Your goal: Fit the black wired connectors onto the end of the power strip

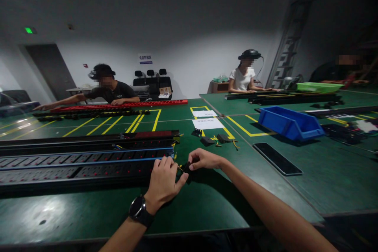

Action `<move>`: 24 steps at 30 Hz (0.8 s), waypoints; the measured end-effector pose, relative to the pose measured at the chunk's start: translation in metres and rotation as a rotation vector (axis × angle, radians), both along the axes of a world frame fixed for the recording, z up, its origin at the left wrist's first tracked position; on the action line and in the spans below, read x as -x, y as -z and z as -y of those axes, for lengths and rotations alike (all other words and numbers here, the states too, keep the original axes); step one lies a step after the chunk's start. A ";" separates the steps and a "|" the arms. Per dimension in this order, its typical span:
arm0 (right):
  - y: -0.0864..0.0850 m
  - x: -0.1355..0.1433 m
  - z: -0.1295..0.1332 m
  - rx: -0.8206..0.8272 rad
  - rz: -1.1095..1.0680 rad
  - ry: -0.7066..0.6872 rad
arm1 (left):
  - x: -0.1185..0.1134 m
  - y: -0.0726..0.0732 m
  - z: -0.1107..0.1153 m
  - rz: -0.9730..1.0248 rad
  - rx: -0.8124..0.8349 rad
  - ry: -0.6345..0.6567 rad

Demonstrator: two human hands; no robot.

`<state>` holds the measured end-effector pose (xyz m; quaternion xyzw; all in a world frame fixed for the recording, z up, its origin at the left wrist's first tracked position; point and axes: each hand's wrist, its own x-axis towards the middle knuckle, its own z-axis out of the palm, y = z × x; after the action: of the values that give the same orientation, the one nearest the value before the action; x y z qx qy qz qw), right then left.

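A workshop, shown by the yellow-taped green workbench point(236, 193), blue parts bin point(274, 124) and long black strips point(118, 169).

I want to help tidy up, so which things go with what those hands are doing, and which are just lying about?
Seem to go with the work:
small black part, in the right hand
long black strip with red dots, beside the left hand

Probably just lying about:
dark phone
blue bin
two white paper sheets

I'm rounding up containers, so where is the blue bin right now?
In the head view, the blue bin sits right of center on the green table, just beyond the phone and nearer than the light-green tray.
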<state>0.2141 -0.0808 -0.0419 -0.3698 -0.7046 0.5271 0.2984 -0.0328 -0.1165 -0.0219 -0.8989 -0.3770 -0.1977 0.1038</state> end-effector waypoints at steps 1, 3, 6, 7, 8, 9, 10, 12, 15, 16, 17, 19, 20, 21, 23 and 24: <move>0.001 0.001 0.000 -0.022 0.013 -0.001 | 0.000 0.000 0.000 -0.001 -0.006 0.002; 0.003 0.005 -0.001 -0.063 0.041 0.002 | -0.001 0.001 0.001 -0.004 -0.023 0.001; 0.007 0.010 -0.001 -0.124 0.069 0.041 | -0.001 0.003 0.000 -0.009 -0.054 -0.014; 0.008 0.012 -0.002 -0.149 0.084 0.063 | -0.002 0.003 0.000 -0.012 -0.063 -0.019; 0.010 0.014 -0.002 -0.177 0.103 0.088 | -0.002 0.004 0.000 -0.014 -0.071 -0.022; 0.012 0.016 -0.002 -0.205 0.123 0.113 | -0.002 0.004 -0.001 -0.016 -0.077 -0.023; 0.014 0.018 -0.003 -0.229 0.141 0.137 | -0.002 0.004 -0.001 -0.017 -0.082 -0.025; 0.018 0.020 -0.004 -0.265 0.162 0.180 | -0.003 0.005 -0.002 -0.018 -0.087 -0.024; 0.021 0.024 -0.004 -0.307 0.180 0.228 | -0.003 0.004 -0.002 -0.024 -0.084 -0.023; 0.021 0.026 -0.004 -0.325 0.188 0.241 | -0.003 0.004 -0.002 -0.025 -0.082 -0.021; 0.021 0.027 -0.003 -0.343 0.197 0.253 | -0.003 0.004 -0.003 -0.027 -0.080 -0.019; 0.019 0.030 -0.001 -0.372 0.217 0.275 | -0.003 0.005 -0.004 -0.031 -0.079 -0.015; 0.018 0.032 0.000 -0.381 0.229 0.286 | -0.003 0.005 -0.004 -0.033 -0.079 -0.014; 0.017 0.033 0.001 -0.388 0.243 0.298 | -0.003 0.005 -0.004 -0.034 -0.078 -0.015; 0.015 0.035 0.003 -0.403 0.275 0.316 | -0.002 0.006 -0.005 -0.036 -0.077 -0.018; 0.015 0.035 0.004 -0.416 0.293 0.323 | -0.002 0.006 -0.005 -0.037 -0.077 -0.019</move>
<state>0.1790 -0.0846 -0.0567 -0.4799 -0.7651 0.2580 0.3431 -0.0306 -0.1118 -0.0276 -0.8942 -0.3755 -0.1943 0.1472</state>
